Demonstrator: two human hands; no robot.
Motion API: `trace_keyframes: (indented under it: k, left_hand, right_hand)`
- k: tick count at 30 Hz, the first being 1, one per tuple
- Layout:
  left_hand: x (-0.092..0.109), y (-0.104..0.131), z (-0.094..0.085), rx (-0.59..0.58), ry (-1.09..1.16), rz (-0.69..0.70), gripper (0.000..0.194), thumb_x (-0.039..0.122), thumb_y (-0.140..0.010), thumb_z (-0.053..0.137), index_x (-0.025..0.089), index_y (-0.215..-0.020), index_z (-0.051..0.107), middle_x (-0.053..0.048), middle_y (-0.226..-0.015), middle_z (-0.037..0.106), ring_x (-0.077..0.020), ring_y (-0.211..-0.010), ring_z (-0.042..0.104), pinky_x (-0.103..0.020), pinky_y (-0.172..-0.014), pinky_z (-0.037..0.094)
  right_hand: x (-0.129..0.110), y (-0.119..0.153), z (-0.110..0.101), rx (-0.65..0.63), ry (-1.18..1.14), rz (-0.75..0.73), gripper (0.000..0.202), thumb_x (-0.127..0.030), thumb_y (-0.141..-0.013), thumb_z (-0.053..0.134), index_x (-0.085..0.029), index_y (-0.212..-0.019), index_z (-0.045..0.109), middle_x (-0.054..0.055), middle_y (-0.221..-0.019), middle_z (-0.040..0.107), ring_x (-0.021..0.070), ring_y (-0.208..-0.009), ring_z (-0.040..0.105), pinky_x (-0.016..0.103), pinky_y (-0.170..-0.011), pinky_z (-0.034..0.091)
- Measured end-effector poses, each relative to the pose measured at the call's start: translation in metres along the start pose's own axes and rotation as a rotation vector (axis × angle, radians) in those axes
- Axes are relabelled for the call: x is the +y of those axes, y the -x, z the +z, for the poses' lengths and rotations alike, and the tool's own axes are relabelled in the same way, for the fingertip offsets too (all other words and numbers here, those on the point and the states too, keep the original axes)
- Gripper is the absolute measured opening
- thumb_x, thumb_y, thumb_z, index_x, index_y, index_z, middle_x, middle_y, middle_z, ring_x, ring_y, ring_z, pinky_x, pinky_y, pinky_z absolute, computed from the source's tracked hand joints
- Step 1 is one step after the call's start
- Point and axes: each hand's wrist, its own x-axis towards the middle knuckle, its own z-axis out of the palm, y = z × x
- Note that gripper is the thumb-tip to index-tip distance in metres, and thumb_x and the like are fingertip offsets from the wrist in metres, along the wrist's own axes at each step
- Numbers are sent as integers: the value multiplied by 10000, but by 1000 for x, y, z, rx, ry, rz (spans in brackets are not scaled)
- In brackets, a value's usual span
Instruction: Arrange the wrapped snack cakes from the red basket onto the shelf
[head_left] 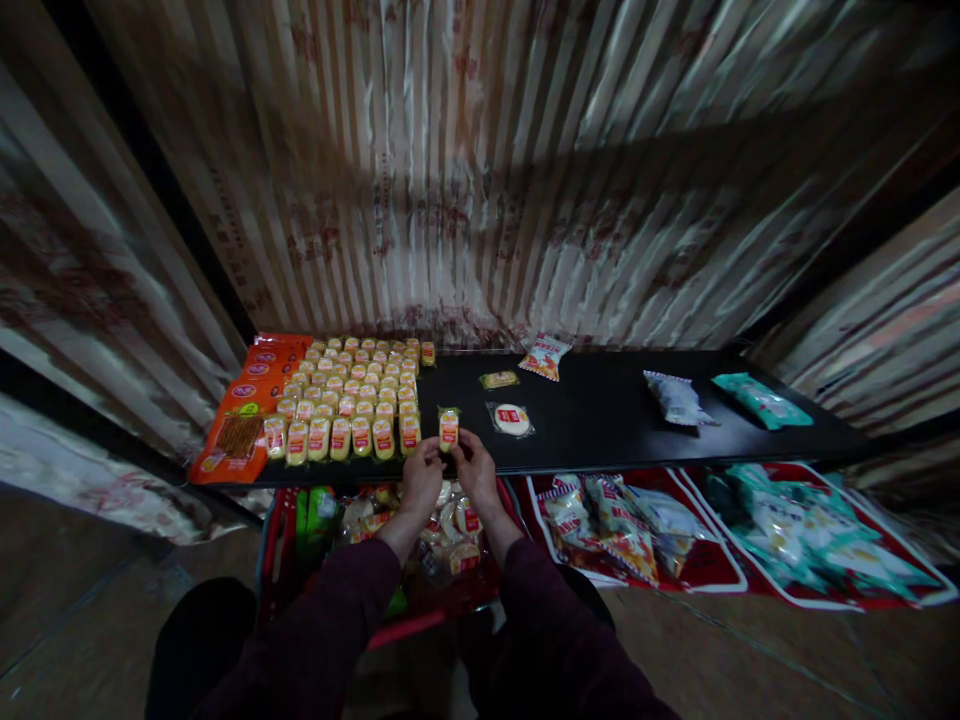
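A small wrapped snack cake (pixel 448 427) with a red and yellow label stands upright at the shelf's front edge. My right hand (pixel 475 468) closes on its right side. From the left, the curled fingers of my left hand (pixel 423 478) grip its lower left edge. Left of my hands, similar wrapped cakes (pixel 341 400) stand in tight rows. Behind the right hand lie a round white wrapped cake (pixel 512 419) and a flat yellowish packet (pixel 499 380). Below my hands, a red basket (pixel 397 630) holds loose wrapped snacks, partly hidden by my forearms.
Orange snack bags (pixel 259 385) lie at the left end of the black shelf (pixel 592 425). A chip bag (pixel 545 356), a pale bag (pixel 673 398) and a teal bag (pixel 761 400) sit farther right. Two more baskets of bags, one white-rimmed (pixel 731 588), stand below. Corrugated sheeting (pixel 450 180) rises behind.
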Motion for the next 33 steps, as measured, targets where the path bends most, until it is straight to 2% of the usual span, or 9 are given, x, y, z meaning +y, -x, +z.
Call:
trace_keyframes:
  k: [7,14,20,27,33]
  left_hand:
    - [0,-12,4,-3,-19,10,337,-43,-674,465,158,-857,665,-68,-912,688,-158,-873,628,-264,-727,529]
    - [-6,-27,9,-12,-72,45,371,-18,-647,513,186,-905,684,-71,-1028,684,-190,-1005,607,-326,-886,487]
    - [-1,-38,16,3,-178,99,372,-1,-655,516,187,-920,696,-87,-1059,679,-214,-1044,592,-353,-959,429]
    - [4,-53,21,14,-162,106,376,-6,-639,537,207,-904,697,-71,-1010,685,-212,-1029,591,-338,-959,416]
    - [10,-63,29,24,-256,127,357,13,-655,535,201,-920,683,-85,-1015,684,-208,-996,603,-315,-927,418]
  right_hand:
    - [2,-14,4,-2,29,3,293,-299,-747,544,-187,-999,643,71,-968,714,216,-910,656,370,-875,503]
    - [6,-28,7,-8,61,-3,287,-306,-751,547,-198,-995,653,56,-941,719,212,-882,658,363,-860,508]
    - [6,-45,12,-27,52,-11,304,-311,-758,539,-191,-1013,651,64,-974,714,209,-886,660,361,-868,503]
    - [8,-61,22,-21,80,-26,278,-308,-760,543,-199,-989,657,60,-957,718,208,-863,664,360,-846,508]
    - [9,-77,28,-22,106,10,257,-288,-738,563,-207,-961,661,53,-928,719,211,-842,663,354,-820,511]
